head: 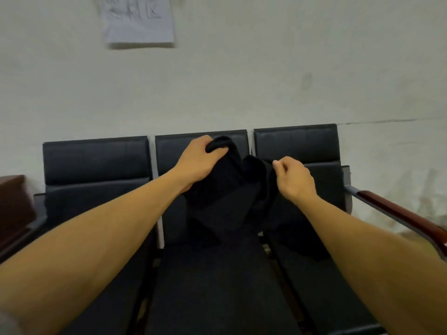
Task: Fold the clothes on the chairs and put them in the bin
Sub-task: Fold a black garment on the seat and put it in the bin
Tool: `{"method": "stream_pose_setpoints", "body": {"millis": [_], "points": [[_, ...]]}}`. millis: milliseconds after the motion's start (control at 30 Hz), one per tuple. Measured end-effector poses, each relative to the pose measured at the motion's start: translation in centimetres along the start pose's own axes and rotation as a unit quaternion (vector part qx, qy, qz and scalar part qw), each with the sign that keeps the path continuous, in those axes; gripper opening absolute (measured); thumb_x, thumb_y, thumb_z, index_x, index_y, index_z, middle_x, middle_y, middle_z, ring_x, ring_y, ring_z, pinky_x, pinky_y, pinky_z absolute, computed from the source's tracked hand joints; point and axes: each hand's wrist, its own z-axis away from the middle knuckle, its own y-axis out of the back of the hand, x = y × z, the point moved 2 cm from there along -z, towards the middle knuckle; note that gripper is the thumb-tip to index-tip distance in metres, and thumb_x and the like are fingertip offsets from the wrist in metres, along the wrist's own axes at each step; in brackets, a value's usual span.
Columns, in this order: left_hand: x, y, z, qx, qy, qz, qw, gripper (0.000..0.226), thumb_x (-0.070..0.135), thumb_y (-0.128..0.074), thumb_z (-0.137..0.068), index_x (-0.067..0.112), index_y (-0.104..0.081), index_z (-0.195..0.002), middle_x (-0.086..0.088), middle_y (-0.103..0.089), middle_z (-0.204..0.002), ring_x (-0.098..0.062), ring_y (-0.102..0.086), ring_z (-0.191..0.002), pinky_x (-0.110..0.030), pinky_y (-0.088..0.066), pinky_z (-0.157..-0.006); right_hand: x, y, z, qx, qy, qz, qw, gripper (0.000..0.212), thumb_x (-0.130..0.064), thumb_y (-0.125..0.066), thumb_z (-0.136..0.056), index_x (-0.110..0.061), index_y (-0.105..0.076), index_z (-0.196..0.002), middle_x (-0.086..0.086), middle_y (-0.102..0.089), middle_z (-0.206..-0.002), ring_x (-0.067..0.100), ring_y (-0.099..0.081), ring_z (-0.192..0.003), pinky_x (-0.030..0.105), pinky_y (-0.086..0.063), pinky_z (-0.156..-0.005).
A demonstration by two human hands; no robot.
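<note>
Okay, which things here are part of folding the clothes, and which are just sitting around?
Part of the job:
black garment, gripped by the left hand and pinched by the right hand
chairs

Just there:
paper on the wall
brown furniture at the left edge

No bin is in view.

Paper sheet (139, 19) taped on wall (266, 68) above chairs: handwritten dark strokes present, blurred, not legible. No other text readable.
</note>
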Motion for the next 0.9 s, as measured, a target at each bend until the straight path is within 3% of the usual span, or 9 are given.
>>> {"method": "stream_pose_setpoints", "body": {"millis": [133, 233, 333, 500, 600, 700, 767, 833, 900], "points": [[-3.0, 5.3, 1.5, 0.019, 0.048, 0.005, 0.999, 0.029, 0.037, -0.061, -0.100, 0.008, -0.064, -0.100, -0.005, -0.068, -0.089, -0.022, -0.066, -0.083, -0.035, -0.050, -0.072, -0.6, -2.1, 0.2, -0.007, -0.093, 0.004, 0.996, 0.034, -0.038, -0.036, -0.108, -0.011, -0.054, -0.096, 0.007, -0.059, -0.090, 0.022, -0.052, -0.073, 0.035, -0.035, -0.064], [-4.4, 7.6, 1.9, 0.065, 0.066, 0.037, 0.995, 0.029, 0.035, -0.058, -0.101, 0.008, -0.066, -0.105, -0.010, -0.071, -0.100, -0.025, -0.068, -0.092, -0.042, -0.055, -0.082, -0.4, -3.3, 0.2, -0.020, -0.153, 0.010, 0.988, 0.036, -0.034, -0.038, -0.108, -0.006, -0.060, -0.106, 0.015, -0.064, -0.102, 0.031, -0.056, -0.085, 0.035, -0.039, -0.072], [-5.7, 9.2, 1.9, 0.103, 0.088, 0.066, 0.989, 0.026, 0.030, -0.056, -0.103, 0.006, -0.064, -0.107, -0.009, -0.068, -0.099, -0.022, -0.065, -0.089, -0.038, -0.053, -0.077, -0.3, -4.1, 0.9, -0.043, -0.184, 0.021, 0.982, 0.032, -0.028, -0.042, -0.107, -0.004, -0.061, -0.114, 0.018, -0.064, -0.110, 0.036, -0.058, -0.094, 0.035, -0.040, -0.077], [-7.5, 9.0, 1.4, 0.094, 0.105, 0.039, 0.989, 0.006, 0.017, -0.057, -0.100, 0.013, -0.062, -0.100, -0.007, -0.063, -0.091, -0.021, -0.060, -0.082, -0.036, -0.049, -0.073, -0.9, -6.1, 2.0, -0.083, -0.156, -0.036, 0.984, 0.034, -0.015, -0.040, -0.105, -0.017, -0.044, -0.071, 0.004, -0.048, -0.073, 0.023, -0.049, -0.074, 0.032, -0.039, -0.065], [-8.5, 8.6, 1.0, 0.079, 0.115, 0.000, 0.990, 0.008, 0.009, -0.054, -0.099, 0.014, -0.060, -0.100, -0.007, -0.063, -0.093, -0.023, -0.060, -0.086, -0.038, -0.050, -0.077, -2.3, -7.0, 2.6, -0.099, -0.157, -0.107, 0.977, 0.037, -0.015, -0.035, -0.106, -0.021, -0.034, -0.070, 0.000, -0.039, -0.070, 0.015, -0.038, -0.061, 0.029, -0.031, -0.054], [-9.0, 7.4, 1.2, -0.012, 0.101, -0.091, 0.991, 0.041, -0.003, -0.050, -0.091, 0.020, -0.058, -0.124, -0.008, -0.062, -0.128, -0.026, -0.060, -0.116, -0.038, -0.051, -0.097, -4.9, -7.5, 2.9, -0.133, -0.155, -0.182, 0.962, 0.032, -0.013, -0.033, -0.104, -0.015, -0.040, -0.073, 0.004, -0.042, -0.072, 0.018, -0.040, -0.064, 0.031, -0.036, -0.058], [-8.4, 5.9, 2.1, -0.107, 0.050, -0.098, 0.988, 0.064, -0.003, -0.058, -0.090, 0.022, -0.045, -0.147, -0.004, -0.047, -0.150, -0.020, -0.044, -0.141, -0.030, -0.041, -0.105, -6.9, -7.9, 3.2, -0.175, -0.134, -0.222, 0.950, 0.032, -0.013, -0.036, -0.102, -0.013, -0.047, -0.072, 0.005, -0.048, -0.071, 0.019, -0.047, -0.066, 0.032, -0.040, -0.059], [-7.3, 4.1, 3.0, -0.192, -0.005, -0.084, 0.978, 0.085, 0.004, -0.070, -0.088, 0.027, -0.028, -0.158, 0.002, -0.041, -0.155, -0.012, -0.040, -0.141, -0.026, -0.039, -0.105, -8.6, -8.2, 3.4, -0.227, -0.100, -0.250, 0.936, 0.034, -0.016, -0.040, -0.103, -0.012, -0.061, -0.076, 0.006, -0.061, -0.073, 0.021, -0.059, -0.067, 0.035, -0.050, -0.061], [-7.1, 2.6, 3.2, -0.223, -0.020, -0.057, 0.973, 0.093, 0.005, -0.076, -0.085, 0.027, -0.024, -0.159, 0.002, -0.054, -0.143, -0.013, -0.058, -0.124, -0.031, -0.049, -0.103, -9.9, -8.3, 3.7, -0.266, -0.049, -0.242, 0.932, 0.033, -0.019, -0.043, -0.104, -0.012, -0.067, -0.081, 0.005, -0.066, -0.073, 0.018, -0.063, -0.066, 0.035, -0.053, -0.062]]}}
